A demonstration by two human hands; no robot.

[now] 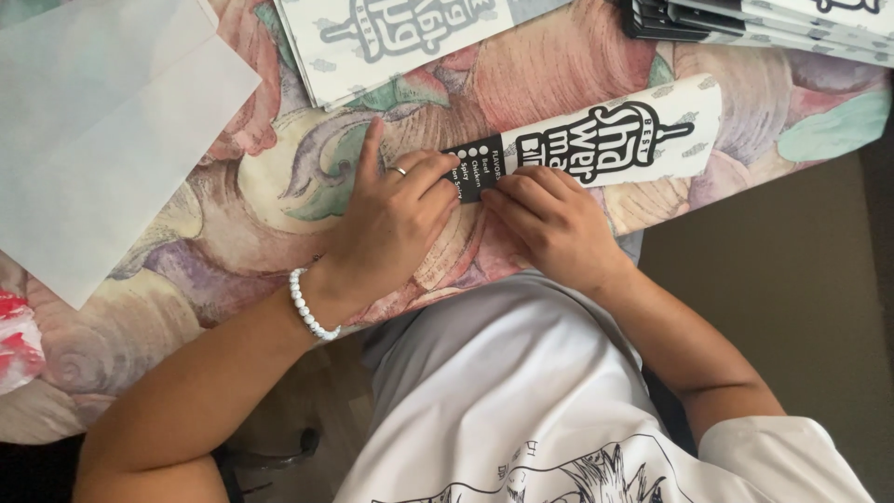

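A long, narrow white paper sleeve [643,130] with black print and a black end panel lies flat on the flowered tablecloth [242,233], slanting up to the right. My left hand [396,219], with a ring and a white bead bracelet, presses its fingertips on the black end of the sleeve, index finger stretched out on the cloth. My right hand [554,224] pinches the lower edge of the same black end from the right. Both hands are touching the sleeve at its near end.
A stack of flat printed sleeves [391,37] lies at the top centre, another stack [773,23] at the top right. Sheets of thin white paper [102,140] cover the left. A red and white wrapper [14,340] shows at the far left edge.
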